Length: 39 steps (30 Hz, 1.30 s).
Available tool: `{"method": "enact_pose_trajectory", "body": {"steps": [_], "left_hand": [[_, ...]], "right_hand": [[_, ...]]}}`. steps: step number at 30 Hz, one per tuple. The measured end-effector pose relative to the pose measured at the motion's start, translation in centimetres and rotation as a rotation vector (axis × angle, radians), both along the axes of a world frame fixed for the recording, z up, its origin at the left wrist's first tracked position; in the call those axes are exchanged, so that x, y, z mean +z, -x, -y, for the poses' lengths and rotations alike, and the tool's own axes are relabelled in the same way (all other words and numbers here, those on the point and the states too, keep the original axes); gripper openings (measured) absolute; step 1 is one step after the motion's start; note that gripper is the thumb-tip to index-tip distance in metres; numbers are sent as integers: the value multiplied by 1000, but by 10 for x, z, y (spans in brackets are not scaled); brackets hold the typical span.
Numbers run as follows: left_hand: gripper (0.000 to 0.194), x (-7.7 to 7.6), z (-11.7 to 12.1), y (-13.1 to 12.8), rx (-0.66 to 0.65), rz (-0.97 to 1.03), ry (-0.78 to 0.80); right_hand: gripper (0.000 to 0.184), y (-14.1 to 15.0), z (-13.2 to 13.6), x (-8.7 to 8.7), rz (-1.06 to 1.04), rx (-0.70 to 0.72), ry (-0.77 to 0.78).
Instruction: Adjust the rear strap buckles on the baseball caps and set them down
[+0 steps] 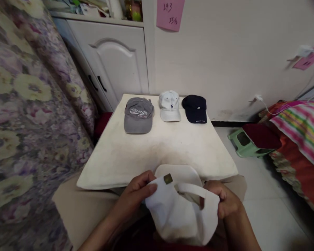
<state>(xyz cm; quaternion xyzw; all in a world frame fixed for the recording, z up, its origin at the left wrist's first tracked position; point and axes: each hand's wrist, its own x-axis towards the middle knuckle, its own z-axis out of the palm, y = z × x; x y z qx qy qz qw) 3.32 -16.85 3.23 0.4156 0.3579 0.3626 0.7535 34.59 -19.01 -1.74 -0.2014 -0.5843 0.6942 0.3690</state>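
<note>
White cap (183, 216) tilts at the near edge of the desk (115, 157), gripped either side by left hand (136, 191) and right hand (226, 200); seemingly mid-handling, its next move calls for an even hold.

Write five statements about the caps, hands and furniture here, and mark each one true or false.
1. The left hand and right hand both hold the white baseball cap. True.
2. The gray baseball cap has lettering on its front. True.
3. The gray baseball cap is at the right end of the row of three. False: it is at the left end; the navy baseball cap is at the right.
4. The held cap's brim points toward the person. False: it points away, toward the table.
5. The green stool stands right of the table. True.
</note>
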Motion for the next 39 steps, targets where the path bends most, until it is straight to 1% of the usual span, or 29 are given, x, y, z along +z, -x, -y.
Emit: {"method": "enact_pose_trajectory", "body": {"steps": [2,4,6,8,10,13,16,21,24,27,28,30,32,35,37,39], "left_hand": [[31,0,4,0,8,-4,11],[31,3,5,1,-11,-20,-7],[29,8,3,3,-42,-50,-34],[28,14,1,4,-77,-97,-45],[28,20,-1,4,-115,-152,-36],[29,23,-2,3,-155,-190,-25],[30,22,-3,2,-164,-183,-37],[32,20,-3,-3,-178,-170,-23],[32,19,-3,-6,-187,-159,-21],[32,18,-3,-8,-208,-164,-24],[32,18,-3,-9,-209,-169,-23],[31,18,-2,-9,-202,-170,-18],[31,17,-2,-9,-201,-159,-13],[31,16,-2,-9,-206,-130,-15],[31,16,-3,-9,-193,-122,-15],[32,16,-4,-8,-173,-117,-11]], "right_hand": [[46,2,6,3,3,44,36],[42,3,10,9,38,55,47],[37,3,12,16,79,5,45],[34,3,11,22,76,-54,62],[34,3,8,27,57,-69,88],[38,6,3,37,83,1,68],[45,10,-1,53,144,110,-33],[37,11,-3,87,228,223,-149],[37,14,-4,105,229,231,-157],[46,23,-7,120,216,292,-147],[45,27,-8,123,215,314,-148],[35,32,-10,128,223,340,-151],[25,34,-9,129,201,266,-117],[13,34,-6,123,35,56,58],[11,33,-4,116,-83,-13,174],[14,33,-4,110,-131,-37,227]]}}
